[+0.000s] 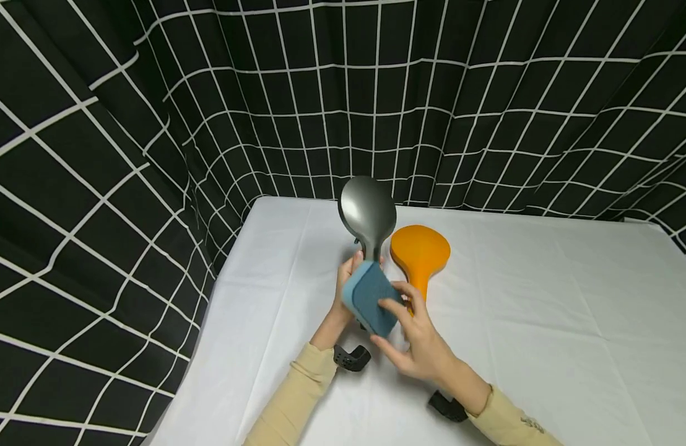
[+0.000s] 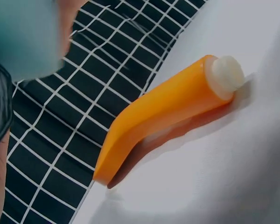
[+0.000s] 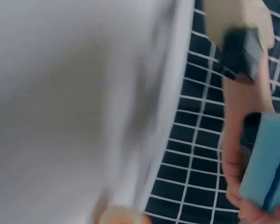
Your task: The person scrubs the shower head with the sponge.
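Note:
A large dark grey serving spoon (image 1: 368, 210) points bowl-up, away from the person, with its handle hidden behind a blue sponge (image 1: 369, 300). My left hand (image 1: 343, 291) grips that handle, partly covered by the sponge. The fingers and thumb of my right hand (image 1: 423, 344) pinch the sponge by its edges and face, holding it against or just over the spoon's handle; which one I cannot tell. To the right lies an orange, round-headed thing (image 1: 420, 248) with a narrow neck. The left wrist view shows its white cap-like end (image 2: 227, 73).
A white cloth (image 1: 543, 322) covers the table. Black curtains with a white grid (image 1: 376, 93) stand along the back and left edges. Dark bands (image 1: 352, 358) sit around both wrists, below beige sleeves (image 1: 290, 402).

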